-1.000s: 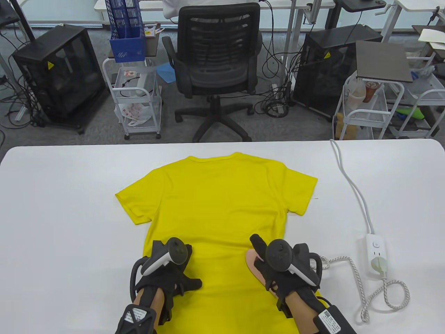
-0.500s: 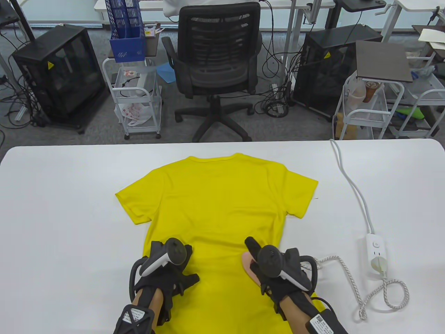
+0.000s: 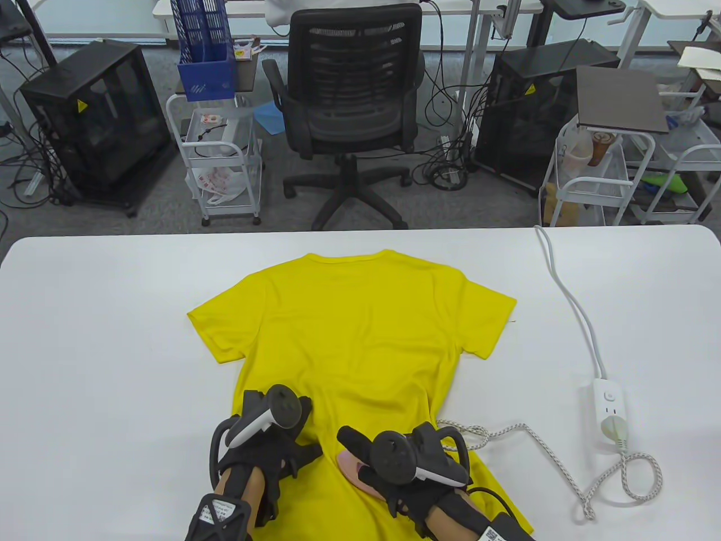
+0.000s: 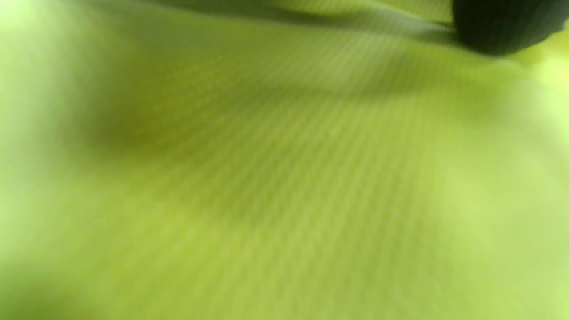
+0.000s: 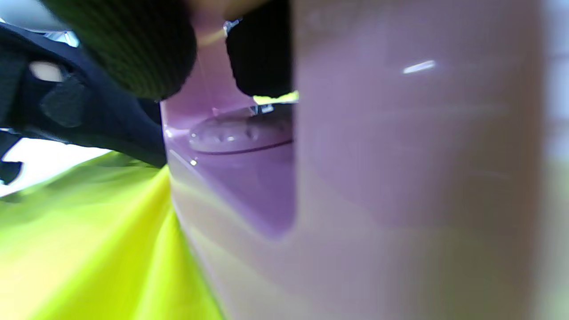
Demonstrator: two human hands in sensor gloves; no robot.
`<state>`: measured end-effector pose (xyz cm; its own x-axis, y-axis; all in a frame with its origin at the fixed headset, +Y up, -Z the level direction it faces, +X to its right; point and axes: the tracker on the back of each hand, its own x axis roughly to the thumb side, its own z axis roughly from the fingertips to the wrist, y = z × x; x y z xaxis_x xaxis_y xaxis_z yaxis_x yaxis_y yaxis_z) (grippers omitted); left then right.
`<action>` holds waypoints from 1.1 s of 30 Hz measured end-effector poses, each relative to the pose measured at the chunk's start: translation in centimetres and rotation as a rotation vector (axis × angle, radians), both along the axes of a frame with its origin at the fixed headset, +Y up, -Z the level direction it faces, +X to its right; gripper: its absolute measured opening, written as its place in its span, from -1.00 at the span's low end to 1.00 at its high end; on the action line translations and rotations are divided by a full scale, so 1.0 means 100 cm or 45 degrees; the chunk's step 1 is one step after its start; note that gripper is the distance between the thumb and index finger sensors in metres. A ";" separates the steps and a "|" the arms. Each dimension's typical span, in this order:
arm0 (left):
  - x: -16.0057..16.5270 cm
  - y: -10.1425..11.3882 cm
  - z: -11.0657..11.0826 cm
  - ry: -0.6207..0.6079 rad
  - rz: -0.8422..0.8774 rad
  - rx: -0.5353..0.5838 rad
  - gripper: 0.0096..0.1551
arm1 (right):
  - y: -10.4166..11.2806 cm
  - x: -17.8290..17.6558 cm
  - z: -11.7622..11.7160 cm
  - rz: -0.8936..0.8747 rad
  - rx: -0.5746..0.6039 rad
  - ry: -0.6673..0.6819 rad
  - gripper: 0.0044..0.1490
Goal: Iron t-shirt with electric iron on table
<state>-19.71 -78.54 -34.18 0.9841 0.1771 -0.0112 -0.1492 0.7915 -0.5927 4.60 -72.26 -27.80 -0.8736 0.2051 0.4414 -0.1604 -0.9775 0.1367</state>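
A yellow t-shirt [image 3: 349,332] lies flat on the white table [image 3: 101,338], collar at the far side. My left hand [image 3: 270,439] rests flat on the shirt's lower left part; its wrist view shows only blurred yellow cloth [image 4: 266,178]. My right hand [image 3: 394,468] grips the handle of a pink iron [image 3: 352,465] that sits on the shirt near the hem, just right of the left hand. In the right wrist view the iron [image 5: 355,178] fills the frame with my gloved fingers [image 5: 129,49] around it.
The iron's braided cord [image 3: 541,445] loops across the table to a white power strip [image 3: 611,414] at the right, whose white cable [image 3: 569,293] runs off the far edge. An office chair [image 3: 349,107] and carts stand beyond the table.
My right hand has slid the iron to the left and toward me across the shirt's lower part, dragging the cord along. The left hand has stayed in place.
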 end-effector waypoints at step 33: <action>0.000 0.001 0.000 -0.032 -0.020 -0.047 0.25 | 0.000 0.072 -0.032 -0.046 -0.037 -0.441 -0.14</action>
